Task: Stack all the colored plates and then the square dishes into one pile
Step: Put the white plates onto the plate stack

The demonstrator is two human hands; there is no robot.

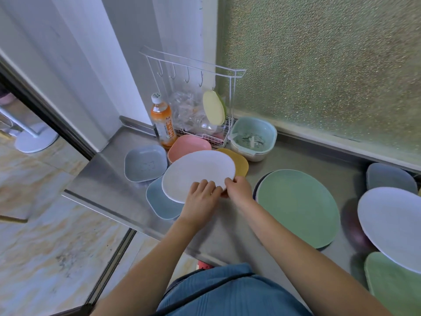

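A white round plate (196, 173) is held at its near edge by my left hand (204, 193) and my right hand (238, 188). It hovers over several square dishes: a blue one (145, 163) at the left, another blue one (159, 202) under the plate, a pink one (188, 144) behind, a yellow one (239, 161) at the right. To the right lies a large green plate (298, 205) on a dark plate. At the far right are a white plate (394, 224), a green plate (396, 286) and a grey-blue square dish (389, 177).
The steel counter (109, 176) ends at its left and near edges. At the back stand an orange drink bottle (163, 122), a white wire rack (200, 103) with hooks and a hanging yellow pad, and a mint colander bowl (252, 137). Frosted glass (330, 65) backs the counter.
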